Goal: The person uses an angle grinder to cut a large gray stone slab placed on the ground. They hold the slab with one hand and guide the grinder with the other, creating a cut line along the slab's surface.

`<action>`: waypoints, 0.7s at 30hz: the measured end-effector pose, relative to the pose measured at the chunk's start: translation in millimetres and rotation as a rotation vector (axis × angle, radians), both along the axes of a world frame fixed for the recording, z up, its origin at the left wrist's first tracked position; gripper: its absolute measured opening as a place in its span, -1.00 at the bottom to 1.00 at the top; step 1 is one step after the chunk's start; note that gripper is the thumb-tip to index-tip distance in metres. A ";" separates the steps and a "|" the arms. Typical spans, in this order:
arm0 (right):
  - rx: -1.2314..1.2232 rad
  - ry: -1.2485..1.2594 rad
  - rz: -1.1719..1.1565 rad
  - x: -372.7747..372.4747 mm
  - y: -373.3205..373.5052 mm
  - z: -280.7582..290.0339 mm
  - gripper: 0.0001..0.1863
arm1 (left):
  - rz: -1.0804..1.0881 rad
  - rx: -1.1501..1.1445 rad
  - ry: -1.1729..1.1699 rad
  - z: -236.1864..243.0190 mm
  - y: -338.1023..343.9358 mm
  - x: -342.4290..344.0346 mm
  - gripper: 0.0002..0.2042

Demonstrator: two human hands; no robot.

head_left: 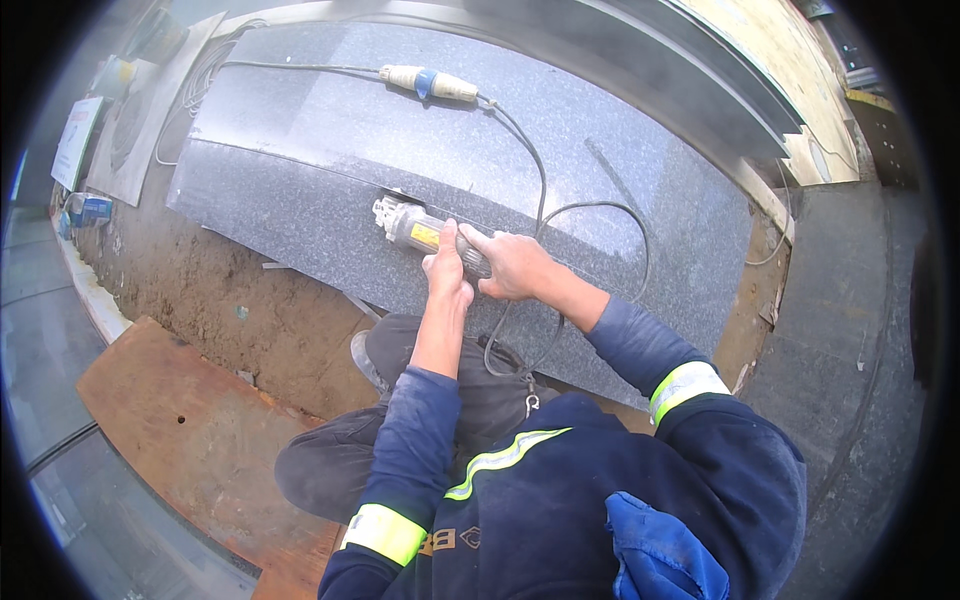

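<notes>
Dusty dirt ground (250,310), daylight

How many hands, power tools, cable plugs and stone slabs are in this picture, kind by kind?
Hands: 2, left hand and right hand, both on the tool
Power tools: 1, angle grinder
Cable plugs: 1, blue and cream connector
Stone slabs being worked: 1, grey speckled slab
Total: 5

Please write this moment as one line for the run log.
left hand: grips angle grinder body | right hand: grips grinder rear | grinder head: on grey granite slab | power cable: across slab
</notes>
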State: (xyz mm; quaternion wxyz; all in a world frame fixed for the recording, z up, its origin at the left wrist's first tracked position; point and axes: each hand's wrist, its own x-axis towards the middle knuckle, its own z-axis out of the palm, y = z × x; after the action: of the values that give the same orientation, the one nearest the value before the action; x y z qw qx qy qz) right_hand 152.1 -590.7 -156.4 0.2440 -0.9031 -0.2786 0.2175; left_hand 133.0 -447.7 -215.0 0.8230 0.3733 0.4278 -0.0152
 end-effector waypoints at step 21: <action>-0.071 0.044 0.013 -1.6 -7.6 10.8 0.05 | -0.014 -0.005 -0.014 6.3 -10.1 -5.0 -0.52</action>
State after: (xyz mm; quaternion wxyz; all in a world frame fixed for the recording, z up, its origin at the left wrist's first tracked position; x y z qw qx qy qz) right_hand 150.5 -598.2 -145.6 0.2162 -0.9044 -0.2714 0.2485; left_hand 127.9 -457.8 -208.7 0.8268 0.3743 0.4195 -0.0193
